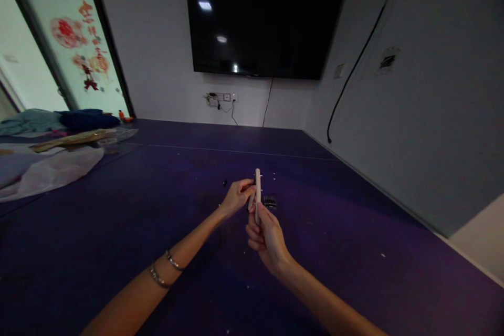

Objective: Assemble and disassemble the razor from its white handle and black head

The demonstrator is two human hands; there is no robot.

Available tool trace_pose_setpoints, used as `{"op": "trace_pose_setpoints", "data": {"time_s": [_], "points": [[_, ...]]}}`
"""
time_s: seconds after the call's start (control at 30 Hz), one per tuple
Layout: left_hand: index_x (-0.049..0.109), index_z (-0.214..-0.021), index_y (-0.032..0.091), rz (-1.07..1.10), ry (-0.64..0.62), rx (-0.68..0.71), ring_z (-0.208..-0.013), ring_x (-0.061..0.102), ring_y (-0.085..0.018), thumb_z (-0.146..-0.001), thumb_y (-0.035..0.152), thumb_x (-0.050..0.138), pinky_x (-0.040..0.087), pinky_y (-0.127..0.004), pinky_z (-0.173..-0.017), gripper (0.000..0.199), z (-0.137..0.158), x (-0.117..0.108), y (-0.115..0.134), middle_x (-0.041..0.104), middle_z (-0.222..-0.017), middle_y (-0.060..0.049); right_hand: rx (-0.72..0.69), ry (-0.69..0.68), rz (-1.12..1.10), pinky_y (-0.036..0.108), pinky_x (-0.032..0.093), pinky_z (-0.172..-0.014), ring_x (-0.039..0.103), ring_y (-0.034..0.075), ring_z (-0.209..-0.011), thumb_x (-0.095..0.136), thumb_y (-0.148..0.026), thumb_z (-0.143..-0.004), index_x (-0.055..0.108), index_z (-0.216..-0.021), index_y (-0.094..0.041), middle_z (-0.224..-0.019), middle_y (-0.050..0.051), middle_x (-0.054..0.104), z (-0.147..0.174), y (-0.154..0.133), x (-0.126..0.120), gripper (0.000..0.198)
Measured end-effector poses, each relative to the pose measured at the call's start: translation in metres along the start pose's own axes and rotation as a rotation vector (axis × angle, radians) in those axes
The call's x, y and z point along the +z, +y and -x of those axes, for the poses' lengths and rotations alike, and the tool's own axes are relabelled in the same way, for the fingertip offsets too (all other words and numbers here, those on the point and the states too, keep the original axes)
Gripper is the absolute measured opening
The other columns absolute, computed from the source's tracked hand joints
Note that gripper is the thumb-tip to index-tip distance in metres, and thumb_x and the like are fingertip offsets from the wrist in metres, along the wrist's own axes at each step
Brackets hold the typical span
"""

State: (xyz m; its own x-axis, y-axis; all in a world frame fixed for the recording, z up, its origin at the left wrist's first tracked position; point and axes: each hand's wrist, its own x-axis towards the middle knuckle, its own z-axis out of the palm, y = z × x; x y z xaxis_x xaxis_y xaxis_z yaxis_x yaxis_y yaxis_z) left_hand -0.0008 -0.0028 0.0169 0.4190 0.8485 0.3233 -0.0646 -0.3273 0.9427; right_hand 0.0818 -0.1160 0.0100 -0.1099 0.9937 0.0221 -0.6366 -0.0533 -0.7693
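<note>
Purple flooring (177, 283) is overlooked by a wall-mounted television (268, 21) at twelve o'clock. Above the flooring, a pale slender rod (258, 186), pointed toward twelve, is grasped near its lower end by the right hand (270, 231). At the rod's nine o'clock, the left hand (235, 198) is placed close, fingers bent; whether anything is pinched cannot be told. A small black rectangular item (270, 201) is seen at the rod's four.

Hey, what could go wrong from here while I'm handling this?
The slim off-white rod, gripped near its lower end by your right hand, might slip or twist. The small black piece lying loose on the dark purple surface near your left hand could get knocked away.
</note>
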Motion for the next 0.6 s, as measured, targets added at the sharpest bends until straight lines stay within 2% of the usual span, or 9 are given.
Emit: {"op": "trace_pose_setpoints", "data": {"time_s": [0.2,0.4,0.6], "points": [[0.060,-0.088,0.013,0.016,-0.013,-0.012,-0.054,0.057,-0.012,-0.075,0.033,0.056,0.042,-0.023,-0.052,0.024,-0.0003,-0.0011,-0.0037,0.063,-0.068,-0.003,0.018,0.008,-0.003,0.014,0.007,-0.032,0.014,0.002,-0.035,0.053,-0.049,-0.078,0.046,-0.077,-0.021,-0.046,-0.011,0.029,-0.0025,0.0048,-0.0044,0.029],[0.059,-0.077,0.012,-0.029,0.006,0.020,-0.055,0.056,-0.011,-0.076,0.032,0.056,0.042,-0.021,-0.052,0.021,0.0003,-0.0008,-0.0018,0.061,-0.065,-0.003,-0.019,-0.015,-0.010,0.014,0.007,-0.032,0.014,0.002,-0.036,0.052,-0.048,-0.080,0.046,-0.078,-0.021,-0.046,-0.011,0.029,-0.0042,0.0036,-0.0044,0.028],[0.056,-0.081,0.012,0.098,0.005,-0.022,-0.051,0.057,-0.012,-0.075,0.034,0.056,0.045,-0.023,-0.051,0.023,-0.0009,-0.0023,-0.0011,0.061,-0.067,-0.002,0.059,0.032,-0.008,0.014,0.007,-0.032,0.013,0.002,-0.035,0.056,-0.050,-0.076,0.047,-0.077,-0.020,-0.044,-0.012,0.028,-0.0017,0.0081,-0.0064,0.031]]}}
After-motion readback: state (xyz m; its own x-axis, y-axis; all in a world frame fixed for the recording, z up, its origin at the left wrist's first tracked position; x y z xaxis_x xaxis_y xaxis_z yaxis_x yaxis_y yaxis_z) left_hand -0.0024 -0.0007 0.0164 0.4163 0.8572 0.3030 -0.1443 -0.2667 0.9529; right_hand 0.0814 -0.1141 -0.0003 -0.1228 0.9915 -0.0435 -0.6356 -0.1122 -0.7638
